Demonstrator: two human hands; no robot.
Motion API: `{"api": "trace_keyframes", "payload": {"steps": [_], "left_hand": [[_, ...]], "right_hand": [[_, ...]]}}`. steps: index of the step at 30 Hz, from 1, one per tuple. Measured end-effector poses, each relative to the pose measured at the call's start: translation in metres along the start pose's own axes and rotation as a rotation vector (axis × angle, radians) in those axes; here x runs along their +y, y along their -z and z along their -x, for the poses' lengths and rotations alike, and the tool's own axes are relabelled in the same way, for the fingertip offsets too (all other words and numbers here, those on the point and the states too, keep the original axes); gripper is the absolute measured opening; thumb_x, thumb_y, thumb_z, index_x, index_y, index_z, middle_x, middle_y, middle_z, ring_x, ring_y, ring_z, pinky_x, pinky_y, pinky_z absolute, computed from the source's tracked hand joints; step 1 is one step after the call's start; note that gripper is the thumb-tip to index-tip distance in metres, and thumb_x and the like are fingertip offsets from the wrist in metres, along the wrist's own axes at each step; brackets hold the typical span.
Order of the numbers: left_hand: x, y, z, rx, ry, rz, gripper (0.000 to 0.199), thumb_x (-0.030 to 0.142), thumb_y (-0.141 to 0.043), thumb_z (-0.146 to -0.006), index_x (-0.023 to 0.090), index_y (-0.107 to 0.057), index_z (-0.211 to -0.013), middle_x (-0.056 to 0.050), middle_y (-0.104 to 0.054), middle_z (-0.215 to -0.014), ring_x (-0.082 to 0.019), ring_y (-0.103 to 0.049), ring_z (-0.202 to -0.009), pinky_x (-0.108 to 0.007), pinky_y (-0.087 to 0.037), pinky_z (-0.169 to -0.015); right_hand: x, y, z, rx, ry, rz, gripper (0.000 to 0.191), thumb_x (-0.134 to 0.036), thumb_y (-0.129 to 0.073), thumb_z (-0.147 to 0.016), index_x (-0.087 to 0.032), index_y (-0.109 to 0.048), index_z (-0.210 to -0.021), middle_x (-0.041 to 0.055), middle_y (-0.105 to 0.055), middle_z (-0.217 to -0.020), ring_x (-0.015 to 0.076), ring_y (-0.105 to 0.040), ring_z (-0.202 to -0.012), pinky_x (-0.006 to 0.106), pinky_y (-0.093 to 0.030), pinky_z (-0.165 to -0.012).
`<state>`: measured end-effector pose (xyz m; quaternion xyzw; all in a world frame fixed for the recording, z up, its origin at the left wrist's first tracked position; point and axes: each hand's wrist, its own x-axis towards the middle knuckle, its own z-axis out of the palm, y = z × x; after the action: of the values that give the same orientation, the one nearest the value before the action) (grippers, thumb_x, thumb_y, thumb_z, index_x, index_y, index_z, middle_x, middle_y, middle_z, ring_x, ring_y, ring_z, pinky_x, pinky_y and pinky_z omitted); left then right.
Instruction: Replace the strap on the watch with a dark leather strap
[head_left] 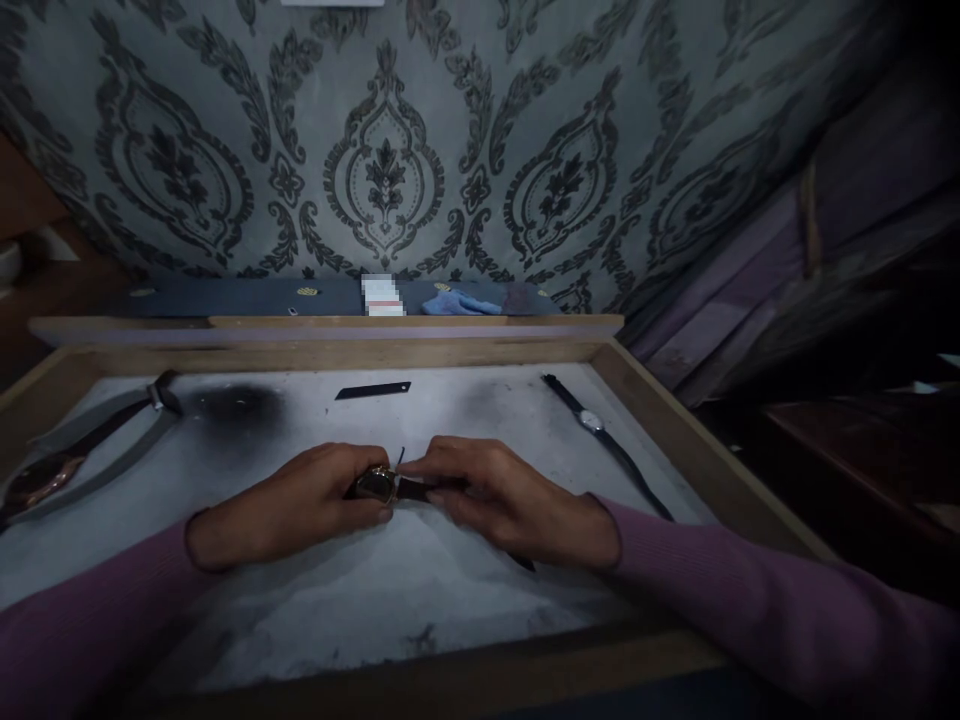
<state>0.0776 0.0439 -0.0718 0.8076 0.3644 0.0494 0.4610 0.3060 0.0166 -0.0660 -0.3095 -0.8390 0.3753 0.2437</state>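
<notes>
In the middle of the drawer-like tray, a wristwatch (377, 484) with a gold-coloured case is held between both hands. My left hand (315, 500) pinches the case between thumb and fingers. From the case's right side runs a dark strap (412, 490), which the fingers of my right hand (491, 495) are closed around. The strap's far end shows below my right palm. A short, thin dark piece (401, 457) sticks up by my right index fingertip; I cannot tell what it is.
A black cutter blade (373, 390) lies behind my hands. On the right rests a watch with a white dial (591, 421), on the left a larger brown watch (45, 476). Wooden walls (660, 430) edge the tray. A blue cloth (459, 302) sits on the ledge behind.
</notes>
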Motion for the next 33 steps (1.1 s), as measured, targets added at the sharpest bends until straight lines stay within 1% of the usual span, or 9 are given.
{"api": "trace_keyframes", "payload": {"steps": [4, 8, 14, 19, 21, 24, 26, 30, 33], "left_hand": [[0.003, 0.001, 0.002, 0.007, -0.004, -0.018, 0.01, 0.025, -0.054, -0.084, 0.019, -0.05, -0.078, 0.004, -0.045, -0.069, -0.013, -0.043, -0.064, -0.023, -0.03, -0.055], [0.006, 0.002, 0.003, 0.011, 0.002, -0.019, 0.009, 0.024, -0.055, -0.083, 0.019, -0.05, -0.079, 0.004, -0.045, -0.071, -0.013, -0.043, -0.065, -0.023, -0.03, -0.056], [0.004, -0.003, 0.005, 0.041, -0.003, 0.004, 0.01, 0.023, -0.056, -0.081, 0.019, -0.048, -0.077, 0.004, -0.044, -0.071, -0.013, -0.043, -0.066, -0.023, -0.03, -0.056], [0.005, -0.005, 0.007, 0.076, 0.005, -0.089, 0.008, 0.024, -0.056, -0.08, 0.019, -0.051, -0.077, 0.004, -0.047, -0.071, -0.014, -0.045, -0.066, -0.024, -0.031, -0.058], [0.008, -0.005, 0.007, 0.07, 0.01, -0.096, 0.008, 0.024, -0.056, -0.079, 0.018, -0.052, -0.076, 0.003, -0.048, -0.07, -0.014, -0.046, -0.066, -0.024, -0.031, -0.058], [0.011, -0.005, 0.009, 0.054, -0.001, -0.091, 0.007, 0.024, -0.057, -0.079, 0.019, -0.052, -0.082, 0.003, -0.051, -0.073, -0.015, -0.048, -0.068, -0.024, -0.032, -0.059], [0.012, -0.006, 0.011, 0.078, -0.007, -0.119, 0.012, 0.023, -0.058, -0.078, 0.02, -0.051, -0.087, 0.003, -0.054, -0.077, -0.016, -0.049, -0.07, -0.025, -0.033, -0.06], [0.014, -0.007, 0.014, 0.098, 0.018, -0.198, 0.016, 0.025, -0.06, -0.079, 0.022, -0.048, -0.088, 0.004, -0.054, -0.075, -0.015, -0.049, -0.068, -0.026, -0.031, -0.06], [0.015, -0.008, 0.016, 0.101, 0.017, -0.243, 0.014, 0.024, -0.06, -0.081, 0.022, -0.048, -0.089, 0.005, -0.054, -0.076, -0.015, -0.05, -0.069, -0.026, -0.031, -0.061]], "right_hand": [[-0.001, -0.002, 0.001, 0.048, -0.038, 0.014, 0.023, -0.005, -0.051, -0.085, -0.013, -0.058, -0.106, 0.0008, -0.057, -0.08, 0.0104, -0.051, -0.067, 0.023, -0.043, -0.06], [-0.003, -0.004, 0.002, 0.052, -0.025, 0.009, 0.017, -0.005, -0.051, -0.085, -0.014, -0.059, -0.097, 0.0013, -0.06, -0.08, 0.0104, -0.053, -0.069, 0.024, -0.045, -0.062], [-0.002, -0.007, 0.003, 0.068, -0.036, -0.019, 0.017, -0.007, -0.052, -0.085, -0.014, -0.063, -0.096, 0.0032, -0.061, -0.084, 0.0119, -0.056, -0.073, 0.025, -0.047, -0.065], [0.001, -0.01, 0.004, 0.056, 0.03, -0.024, 0.021, -0.006, -0.052, -0.085, -0.014, -0.066, -0.099, 0.0042, -0.061, -0.085, 0.0129, -0.058, -0.077, 0.025, -0.047, -0.068], [0.001, -0.011, 0.005, 0.045, 0.027, -0.019, 0.022, -0.005, -0.052, -0.085, -0.014, -0.066, -0.1, 0.0045, -0.061, -0.086, 0.0129, -0.058, -0.078, 0.026, -0.047, -0.07], [0.001, -0.013, 0.006, 0.017, 0.022, -0.024, 0.023, -0.004, -0.052, -0.086, -0.015, -0.066, -0.101, 0.0052, -0.063, -0.09, 0.0135, -0.059, -0.081, 0.027, -0.049, -0.074], [0.001, -0.014, 0.006, 0.003, 0.027, -0.032, 0.023, -0.004, -0.052, -0.086, -0.015, -0.066, -0.101, 0.0051, -0.063, -0.09, 0.0138, -0.059, -0.083, 0.028, -0.049, -0.075], [0.002, -0.015, 0.005, -0.024, 0.031, -0.03, 0.025, -0.003, -0.053, -0.085, -0.016, -0.067, -0.102, 0.0042, -0.062, -0.088, 0.0135, -0.058, -0.081, 0.029, -0.049, -0.076], [0.002, -0.017, 0.005, -0.036, 0.039, -0.014, 0.026, -0.001, -0.053, -0.085, -0.015, -0.067, -0.102, 0.0036, -0.061, -0.087, 0.0133, -0.058, -0.08, 0.029, -0.049, -0.075]]}}
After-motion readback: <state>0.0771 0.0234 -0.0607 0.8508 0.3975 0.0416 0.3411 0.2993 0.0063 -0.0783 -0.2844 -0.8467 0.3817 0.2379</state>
